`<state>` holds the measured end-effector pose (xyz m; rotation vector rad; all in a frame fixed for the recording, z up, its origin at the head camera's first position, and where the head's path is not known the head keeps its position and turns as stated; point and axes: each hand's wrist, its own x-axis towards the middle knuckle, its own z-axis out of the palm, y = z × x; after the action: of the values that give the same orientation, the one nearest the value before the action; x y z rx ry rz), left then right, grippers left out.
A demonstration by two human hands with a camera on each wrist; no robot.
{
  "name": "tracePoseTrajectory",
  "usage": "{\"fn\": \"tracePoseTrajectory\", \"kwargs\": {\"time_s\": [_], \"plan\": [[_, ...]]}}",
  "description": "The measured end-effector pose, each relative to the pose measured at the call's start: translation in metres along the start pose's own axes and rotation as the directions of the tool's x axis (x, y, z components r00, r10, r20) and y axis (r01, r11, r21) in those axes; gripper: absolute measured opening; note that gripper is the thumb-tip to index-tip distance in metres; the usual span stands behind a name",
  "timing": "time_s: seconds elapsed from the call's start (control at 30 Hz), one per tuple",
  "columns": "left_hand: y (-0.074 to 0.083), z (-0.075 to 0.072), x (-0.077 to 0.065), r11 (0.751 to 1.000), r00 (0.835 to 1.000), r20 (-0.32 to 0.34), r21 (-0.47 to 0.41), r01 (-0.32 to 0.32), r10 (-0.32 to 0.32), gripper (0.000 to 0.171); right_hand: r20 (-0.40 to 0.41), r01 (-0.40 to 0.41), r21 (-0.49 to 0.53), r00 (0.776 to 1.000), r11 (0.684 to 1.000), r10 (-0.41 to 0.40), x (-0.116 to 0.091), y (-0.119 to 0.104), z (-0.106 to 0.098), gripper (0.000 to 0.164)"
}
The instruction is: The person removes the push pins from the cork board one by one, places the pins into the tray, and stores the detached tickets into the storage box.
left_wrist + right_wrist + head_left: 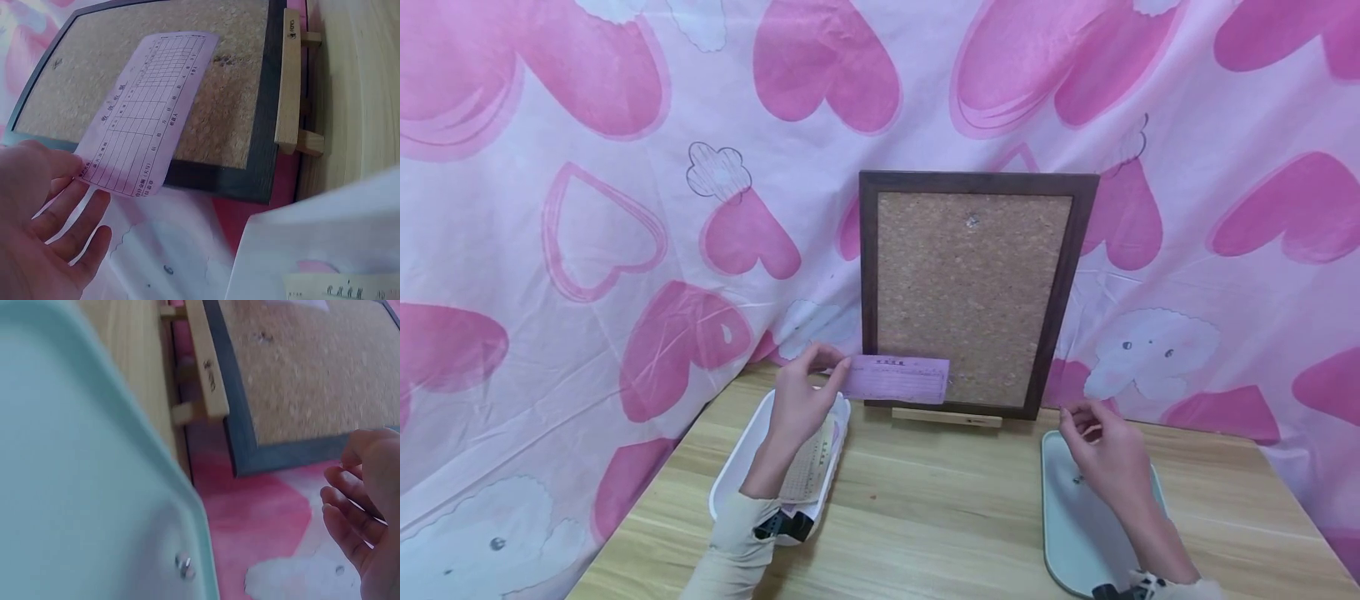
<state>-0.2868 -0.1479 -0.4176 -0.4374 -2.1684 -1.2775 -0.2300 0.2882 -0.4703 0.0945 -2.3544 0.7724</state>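
Observation:
My left hand (801,396) pinches the left end of a purple receipt slip (898,379), a printed form with table lines. The slip stands in front of the lower left of a framed cork board (970,292); whether it touches the cork cannot be told. My right hand (1108,450) is raised over the far part of a pale green tray (1060,533), thumb and index finger brought together. A tiny pushpin (342,465) seems to show at those fingertips, mostly hidden. Small clear pushpins (185,565) lie in the tray.
A white basket (730,475) at left holds a yellowish printed slip (808,467). The board leans on a wooden stand (947,417). A shiny pin cluster (972,220) sits high on the cork. Behind hangs a pink heart-patterned cloth (827,67).

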Motion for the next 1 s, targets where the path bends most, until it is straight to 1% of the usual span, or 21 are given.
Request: {"fn": "tracePoseTrajectory", "kwargs": {"time_s": [0.1, 0.2, 0.3, 0.37, 0.5, 0.7, 0.87, 1.0], "plan": [[-0.002, -0.006, -0.002, 1.000, 1.000, -0.007, -0.009, 0.016, -0.016, 0.008, -0.003, -0.017, -0.011, 1.000, 1.000, 0.017, -0.006, 0.010, -0.007, 0.006], [-0.005, -0.010, -0.003, 0.999, 0.999, -0.010, -0.023, 0.046, -0.047, 0.008, 0.000, -0.030, -0.031, 1.000, 0.999, 0.030, -0.012, 0.019, -0.012, 0.006], [-0.007, -0.014, -0.005, 0.997, 0.997, -0.005, -0.037, 0.075, -0.075, 0.009, 0.008, -0.052, -0.045, 0.999, 0.998, 0.052, -0.019, 0.025, -0.016, 0.006], [-0.008, -0.016, -0.006, 0.996, 0.997, -0.003, -0.039, 0.083, -0.083, 0.010, 0.003, -0.062, -0.039, 0.998, 0.997, 0.062, -0.024, 0.028, -0.017, 0.007], [-0.011, -0.020, -0.006, 0.996, 0.997, -0.012, -0.042, 0.077, -0.078, 0.010, 0.014, -0.080, -0.044, 0.997, 0.996, 0.080, -0.029, 0.034, -0.015, 0.008], [-0.017, -0.023, -0.006, 0.998, 0.998, -0.026, -0.039, 0.057, -0.058, 0.011, 0.059, -0.085, -0.069, 0.994, 0.994, 0.089, -0.031, 0.039, -0.012, 0.008], [-0.019, -0.028, -0.004, 0.996, 0.997, -0.026, -0.058, 0.072, -0.073, 0.014, 0.089, -0.074, -0.072, 0.993, 0.995, 0.080, -0.031, 0.044, -0.012, 0.008], [-0.021, -0.033, -0.003, 0.996, 0.996, -0.031, -0.044, 0.083, -0.084, 0.018, 0.144, -0.082, -0.083, 0.985, 0.993, 0.094, -0.031, 0.047, -0.013, 0.008]]}}
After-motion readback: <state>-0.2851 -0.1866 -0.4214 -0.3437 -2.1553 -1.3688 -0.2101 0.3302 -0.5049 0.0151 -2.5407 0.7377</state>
